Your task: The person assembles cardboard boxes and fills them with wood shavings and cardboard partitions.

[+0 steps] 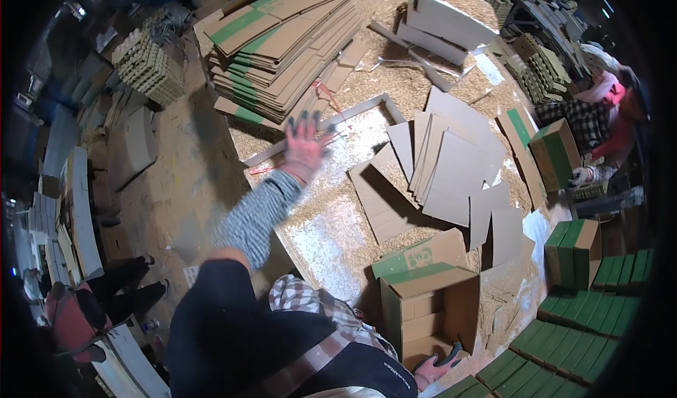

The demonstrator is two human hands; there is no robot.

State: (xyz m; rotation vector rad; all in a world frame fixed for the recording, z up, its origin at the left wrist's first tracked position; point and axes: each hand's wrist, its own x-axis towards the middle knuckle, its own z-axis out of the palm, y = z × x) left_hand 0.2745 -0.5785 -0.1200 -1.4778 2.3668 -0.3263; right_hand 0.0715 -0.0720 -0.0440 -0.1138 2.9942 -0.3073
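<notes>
My left hand [304, 152], in a pink glove with dark fingertips, reaches out over the table with fingers spread, blurred and holding nothing. It is nearest to a stack of flat cardboard cartons [280, 59] with green bands and to some red strapping [329, 99]. Close to my body, an open cardboard box [431, 281] with a green-banded edge lies with its opening facing right and toward me. My right hand [436, 367], gloved alike, grips the near rim of this box; part of the hand is hidden. Behind the box leans a printed carton panel [423, 252].
Loose grey-brown cardboard sheets [449, 170] lie over the husk-strewn table [322, 244]. Rows of green cartons [550, 345] fill the lower right. A co-worker [603, 107] handles a box [555, 154] at right; another person [79, 313] is at left. Egg trays [148, 70] stand on the floor.
</notes>
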